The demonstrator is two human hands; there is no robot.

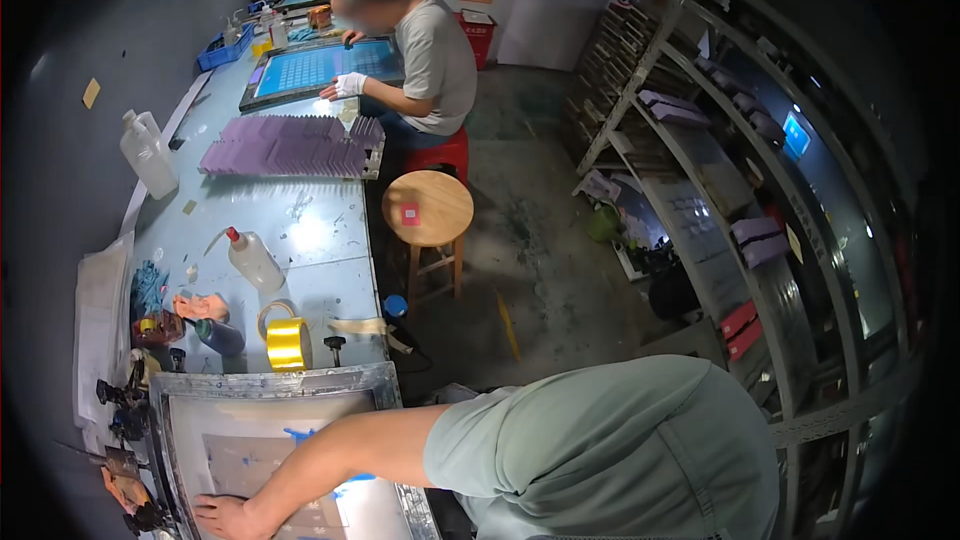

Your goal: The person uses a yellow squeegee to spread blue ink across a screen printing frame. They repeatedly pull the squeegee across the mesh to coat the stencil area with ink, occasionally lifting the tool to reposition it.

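Observation:
My right forearm reaches in from the lower right across a screen printing frame [272, 382] with a worn metal rim. My right hand [226, 517] lies palm down near the frame's left side, fingers stretched out and holding nothing that I can see. Under it is a pale sheet with a greyish rectangular area [232, 453] and bits of blue tape [299, 434]. The lower part of the frame is cut off by the picture's edge. My left hand is out of view.
Beyond the frame stand a yellow tape roll [288, 343], a dark bottle [218, 337] and a red-capped squeeze bottle [256, 260]. A rack of purple pieces [285, 145] sits farther along. A co-worker [432, 65] sits at another blue screen. A wooden stool [432, 202] and shelving [700, 175] stand right.

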